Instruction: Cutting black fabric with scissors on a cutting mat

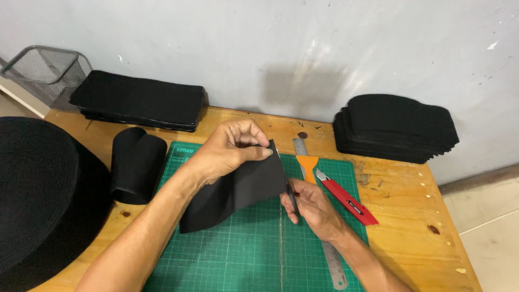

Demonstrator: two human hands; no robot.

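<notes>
Far off to the left of the hands sits a very big roll of black band (38,200), and behind it a wire mesh basket (48,70) by the wall. A flat stack of black pieces (138,100) lies next to the basket. A smaller black roll (135,165) stands on the wooden table (400,200), close to the left arm.

The left hand (230,148) is lifted a little above the green cutting mat (238,254). Its thumb and fingers are pressed together on the top edge of a black cloth strip (238,192). The strip hangs down and back from that pinch, and its far end rests on the mat under the left wrist.

Just below and to the right of that pinch is the right hand (313,205). Its fingers are closed on the lower corner of the same strip. So both hands hold one end of the strip, very near each other.

A metal ruler (330,254) lies on the mat and runs under the right hand. Just past the right hand sit an orange scraper (307,165) and a red cutter knife (348,200). Well apart, at the far right by the wall, is another pile of black shaped pieces (394,127).
</notes>
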